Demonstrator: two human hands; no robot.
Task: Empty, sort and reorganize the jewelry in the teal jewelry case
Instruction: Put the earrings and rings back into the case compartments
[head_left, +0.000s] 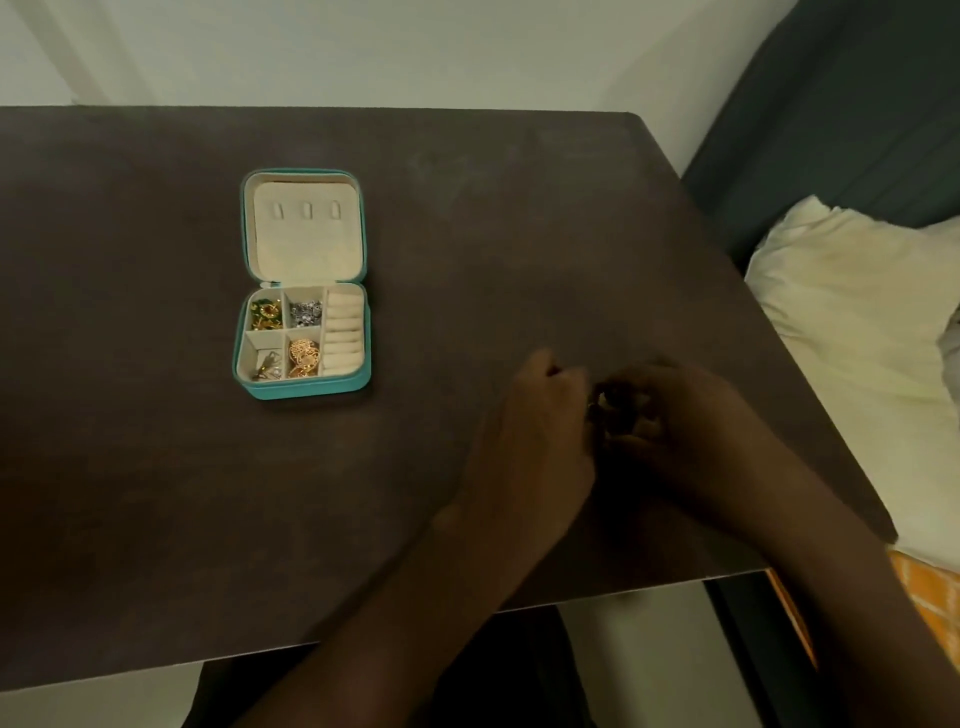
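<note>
The teal jewelry case lies open on the dark table, left of centre, its cream lid flat behind it. Its compartments hold green-and-gold pieces, silver pieces, gold pieces and a few silver bits. The ring rolls on its right side look bare. My left hand and my right hand meet to the right of the case, fingers pinched together around a small dark item that is too blurred to identify.
The table's right edge runs diagonally beside a bed with a cream pillow and a dark headboard. An orange cloth shows at lower right. A pale wall stands behind the table.
</note>
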